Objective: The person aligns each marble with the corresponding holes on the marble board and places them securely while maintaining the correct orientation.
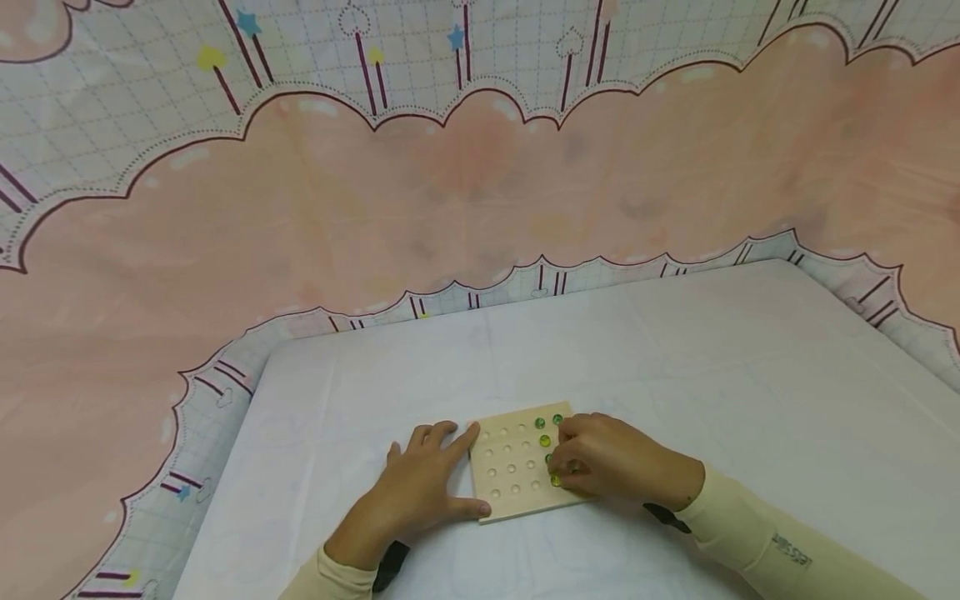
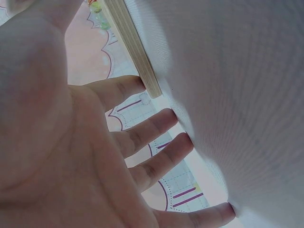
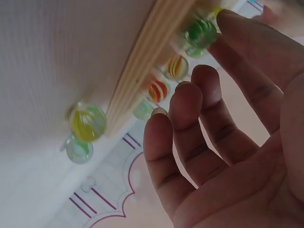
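Note:
A square light wooden board with rows of round hollows lies on the white table. Green and yellow glass marbles sit along its right side; hollows farther left hold none. My left hand is spread at the board's left edge, thumb and index fingertip on it. In the left wrist view the other fingertips rest on the table. My right hand bends over the board's right side, hiding part of it. There its thumb and index finger pinch a green marble, with the other fingers loosely curved.
A yellow-swirled marble and a pale green marble lie off the board on the cloth, beside its edge. Orange and red striped marbles stand in a row on the board. A patterned peach curtain hangs behind the white table.

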